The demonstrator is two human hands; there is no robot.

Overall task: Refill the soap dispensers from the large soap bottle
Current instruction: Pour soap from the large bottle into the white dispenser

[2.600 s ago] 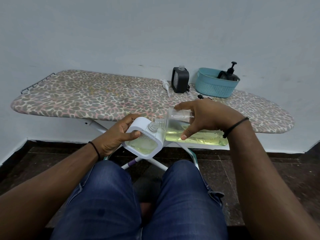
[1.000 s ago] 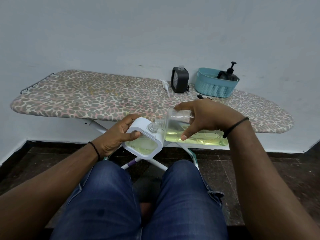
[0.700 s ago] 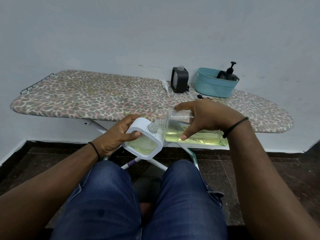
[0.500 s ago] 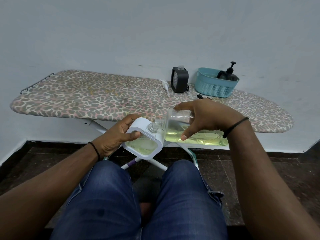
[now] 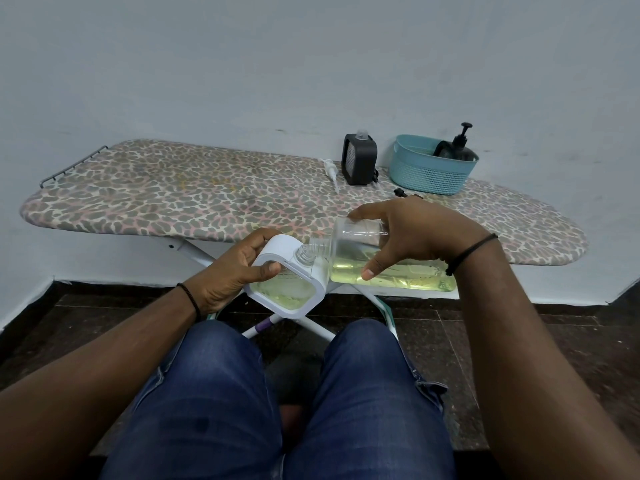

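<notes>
My left hand [image 5: 228, 271] grips a white-framed soap dispenser [image 5: 287, 282], tilted, with its pump off and pale yellow soap in its lower part. My right hand [image 5: 412, 233] holds the large clear soap bottle [image 5: 388, 271] on its side, about half full of yellow-green soap. The bottle's open neck meets the dispenser's threaded mouth [image 5: 304, 252]. Both are held in the air in front of the ironing board [image 5: 173, 199], above my knees. A black dispenser [image 5: 358, 164] without its pump stands at the back of the board.
A teal basket [image 5: 429, 174] at the back right holds a dark pump bottle [image 5: 457, 147]. A loose white pump [image 5: 330, 171] lies left of the black dispenser, and a small black part [image 5: 401, 192] lies near my right hand. The wall is close behind.
</notes>
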